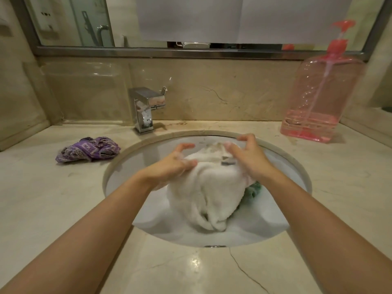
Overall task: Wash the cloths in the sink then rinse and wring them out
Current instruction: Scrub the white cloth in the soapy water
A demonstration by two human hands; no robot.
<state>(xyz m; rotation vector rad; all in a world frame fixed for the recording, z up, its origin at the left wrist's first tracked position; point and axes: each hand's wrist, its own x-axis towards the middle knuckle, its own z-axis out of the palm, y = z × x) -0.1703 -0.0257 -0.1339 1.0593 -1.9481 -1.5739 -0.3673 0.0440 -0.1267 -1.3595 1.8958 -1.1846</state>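
Observation:
A white towel [209, 188] hangs bunched over the round sink [127, 164], its lower end near the soapy water. My left hand [174, 165] grips its left side with soapy curled fingers and thumb. My right hand [250, 155] holds the right side, fingers curled over the top edge. A green cloth [253, 190] peeks out from under the towel on the right, mostly hidden. A purple patterned cloth [88, 149] lies crumpled on the counter left of the sink.
A chrome faucet [145, 110] stands behind the sink at left, with no water running. A large pink pump soap bottle [320, 98] sits at the back right. A mirror spans the wall above the beige marble counter [53, 209].

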